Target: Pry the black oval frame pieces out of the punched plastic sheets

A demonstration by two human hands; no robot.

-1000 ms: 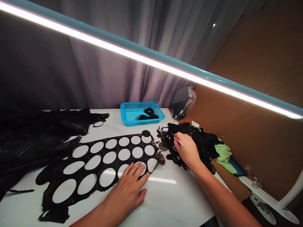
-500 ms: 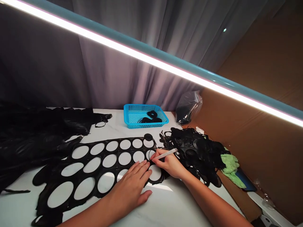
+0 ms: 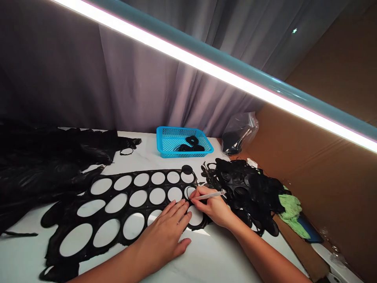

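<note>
A flat black rubbery sheet (image 3: 114, 188), cut through by rows of round holes, lies on the white table. My left hand (image 3: 167, 228) rests flat on its lower right part, fingers stretched and thumb apart. Pinched in my right hand (image 3: 213, 206) is a slim pale pen-like tool (image 3: 213, 195); its exact kind does not show. The fingertips of that hand are at a hole near the sheet's right end, where a thin black loop (image 3: 188, 191) curves beside them. A small black disc (image 3: 187, 169) lies at the upper right edge of the sheet. The tool's working tip is hidden by the fingers.
A blue basket (image 3: 165, 154) with black rings stands behind. Right of the sheet is a heap of black scraps (image 3: 241, 188), with a green cloth (image 3: 290, 208) beyond it. More black sheets (image 3: 53, 157) cover the left. A clear bag (image 3: 240, 133) stands at back right; a lamp tube (image 3: 206, 65) crosses overhead.
The whole view has shifted slightly, so things appear a little further right. My left hand stays on the sheet, and my right hand keeps its pinch on the tool, which is tilted slightly flatter.
</note>
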